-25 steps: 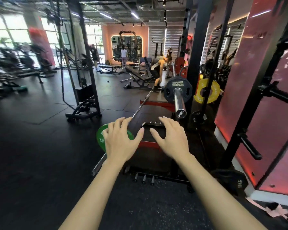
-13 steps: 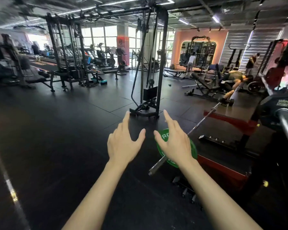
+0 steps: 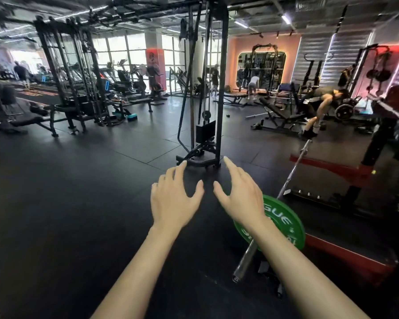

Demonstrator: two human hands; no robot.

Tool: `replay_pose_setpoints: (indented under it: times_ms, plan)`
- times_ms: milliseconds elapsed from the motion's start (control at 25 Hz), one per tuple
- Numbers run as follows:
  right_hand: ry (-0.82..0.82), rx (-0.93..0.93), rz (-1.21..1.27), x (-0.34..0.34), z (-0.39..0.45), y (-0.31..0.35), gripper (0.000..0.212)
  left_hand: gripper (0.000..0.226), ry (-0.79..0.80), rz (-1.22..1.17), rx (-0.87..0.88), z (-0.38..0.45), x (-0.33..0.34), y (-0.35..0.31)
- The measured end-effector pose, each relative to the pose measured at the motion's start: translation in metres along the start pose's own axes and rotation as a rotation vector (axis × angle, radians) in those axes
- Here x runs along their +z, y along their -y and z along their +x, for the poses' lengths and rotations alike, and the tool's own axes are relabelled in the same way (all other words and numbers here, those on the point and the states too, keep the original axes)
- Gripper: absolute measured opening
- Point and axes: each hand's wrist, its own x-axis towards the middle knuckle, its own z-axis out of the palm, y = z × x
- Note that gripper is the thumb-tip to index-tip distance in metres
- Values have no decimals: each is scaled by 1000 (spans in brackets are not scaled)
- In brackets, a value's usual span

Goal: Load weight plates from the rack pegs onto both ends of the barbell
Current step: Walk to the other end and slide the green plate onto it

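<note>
1. Barbell (image 3: pixel 247 261) lies on the dark floor (image 3: pixel 78 203) at the near right, along the edge of the red-framed platform (image 3: pixel 346 254). Its near sleeve end points toward the camera, and one green plate (image 3: pixel 283 224) is already on that sleeve.
2. Left hand (image 3: pixel 171 203) and right hand (image 3: pixel 242 201) are held out side by side above the floor. In each the grip is loose, fingers spread, with nothing in it. The right forearm crosses in front of part of the green plate; whether it touches it cannot be told.
3. Judging by this, the near end is loaded, so the step in hand is probably fetching the next plate. To do it well, take the plate in both hands at its rim, carry it close to the body, line its hole up with the sleeve end, and slide it flush against whatever is already there.
4. Farther along, the bar's shaft runs away up the right side beside the platform; its far end is not clearly seen.
5. Beyond stands a cable machine (image 3: pixel 205 139); no plate-bearing rack pegs can be made out clearly.
</note>
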Motion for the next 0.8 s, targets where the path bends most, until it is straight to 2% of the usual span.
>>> replay_pose_setpoints:
  times_ms: [120,280,400,520,800]
  plan:
    - [-47,-32,-73,53,54,-21,54,63,-12,71,-24,44,59,23]
    - [-51,-18,-81,128,160,-54,41,48,-37,140,32,139,141,50]
    - [-48,-3,-36,165,237,-65,52,46,-47,160,79,214,183,62]
    - [-43,-5,-6,203,314,-73,65,54,-38,117,73,292,229,78]
    - [-2,92,-210,318,445,-138,61,59,51,65,68,419,383,122]
